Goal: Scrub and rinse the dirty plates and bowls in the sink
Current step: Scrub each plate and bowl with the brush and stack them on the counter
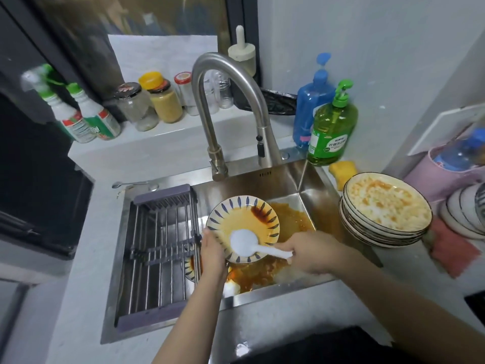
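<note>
**Entry: our two arms and hands, as seen from the head camera**

We list two bare forearms, with no sleeve showing on either up to the picture's lower edge. Our left hand (212, 254) and our right hand (313, 254) are both ungloved. We see no ring, no watch, no bracelet or band at either wrist. Fingernails are too small and blurred for us to describe.

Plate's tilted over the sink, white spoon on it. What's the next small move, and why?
Probably sweep the white spoon up across the plate toward the dark red sauce smear near its upper rim. The left hand holds the plate tilted over the sink, the right hand holds the spoon, and yellow residue covers the plate.
</note>
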### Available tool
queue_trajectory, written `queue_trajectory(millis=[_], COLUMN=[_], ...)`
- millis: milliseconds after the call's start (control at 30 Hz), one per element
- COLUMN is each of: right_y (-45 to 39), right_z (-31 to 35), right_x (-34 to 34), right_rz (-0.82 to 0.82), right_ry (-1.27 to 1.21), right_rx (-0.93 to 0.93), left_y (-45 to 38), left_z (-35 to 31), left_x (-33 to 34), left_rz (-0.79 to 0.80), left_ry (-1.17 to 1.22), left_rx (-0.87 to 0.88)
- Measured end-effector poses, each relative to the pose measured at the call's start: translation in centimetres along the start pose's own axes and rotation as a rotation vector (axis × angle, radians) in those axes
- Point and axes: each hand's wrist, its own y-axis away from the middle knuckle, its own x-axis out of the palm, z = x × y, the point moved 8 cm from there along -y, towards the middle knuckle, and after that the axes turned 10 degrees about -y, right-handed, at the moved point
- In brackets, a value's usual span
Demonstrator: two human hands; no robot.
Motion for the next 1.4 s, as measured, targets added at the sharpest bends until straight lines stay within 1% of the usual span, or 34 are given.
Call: queue_trajectory(millis=[100,200,267,333,400,467,533,600,633,700,767,800,834,900,934,1000,1034,1100,1167,1200,1234,1300,1367,1400], right_y=[0.1,-0.9,-1.2,-0.5,0.5,0.9,0.4,-0.3,-0.5,-0.2,1.0,1.4,1.6,1.3,1.0,0.5,0.4,1.0,2.2,2.5,2.5,2.1,1.4,1.1], right_z=[-1.1,0.1,1.8,3.0,2.8,1.4,0.6,1.4,2.1,3.4,3.3,2.8,2.0,0.7,0.6,1.8,2.6,3.7,3.5,2.9,2.1,0.9,1.3,1.9], right_x=[-2.7,-3.5,-2.9,-2.0,-1.9,-3.0,-4.2,-4.4,-4.0,-2.8,-2.3,-2.6,-3.1,-4.6,-5.1,-4.9,-4.3,-3.0,-2.5,-2.7,-3.3,-4.7,-4.7,-4.2], right_rz=[-0.128,-0.218,-0.222,-0.155,-0.086,-0.122,-0.220,-0.292,-0.283,-0.186,-0.063,-0.041,-0.051,-0.143,-0.199,-0.258,-0.250,-0.157,-0.031,-0.003,-0.013,-0.114,-0.195,-0.198], right_ry=[0.139,0.130,0.110,0.123,0.187,0.198,0.172,0.143,0.125,0.105,0.158,0.182,0.198,0.237,0.254,0.228,0.192,0.120,0.143,0.178,0.204,0.231,0.176,0.122], right_rx=[0.114,0.086,0.020,-0.030,-0.027,0.047,0.105,0.074,0.035,-0.047,-0.051,-0.020,0.026,0.115,0.128,0.069,0.013,-0.073,-0.082,-0.059,-0.022,0.044,0.037,0.013], left_y=[0.9,2.0,2.3,2.3,2.1,2.1,1.9,2.2,2.3,2.6,3.1,2.9,2.8,2.4,1.8,1.6,1.9,2.5,2.6,2.8,2.9,3.0,3.2,3.6], left_z=[-0.5,-1.5,-1.9,-1.8,-1.8,-1.8,-1.6,-1.9,-2.1,-2.5,-2.6,-2.4,-2.3,-1.9,-1.5,-0.9,-1.3,-2.0,-2.3,-2.5,-2.7,-3.1,-3.5,-3.7], left_x=[-0.6,-0.1,0.7,0.7,0.3,0.1,0.0,0.2,0.4,0.5,0.1,-0.3,-0.5,-0.9,-0.9,0.0,0.1,-0.1,-0.7,-1.1,-1.3,-1.7,-1.3,-1.0], left_rz=[0.003,0.051,0.082,0.056,0.053,0.090,0.121,0.125,0.128,0.122,0.124,0.119,0.129,0.102,0.098,0.147,0.147,0.122,0.080,0.075,0.068,0.065,0.082,0.085], left_ry=[-0.053,-0.109,-0.118,-0.083,-0.026,0.016,0.010,-0.029,-0.065,-0.091,-0.016,0.010,0.023,-0.009,-0.025,-0.068,-0.061,-0.022,0.018,0.029,0.030,0.016,-0.007,-0.025], left_rx=[0.060,0.124,0.151,0.138,0.104,0.109,0.105,0.127,0.150,0.165,0.123,0.106,0.104,0.132,0.154,0.173,0.183,0.155,0.135,0.136,0.141,0.161,0.188,0.195])
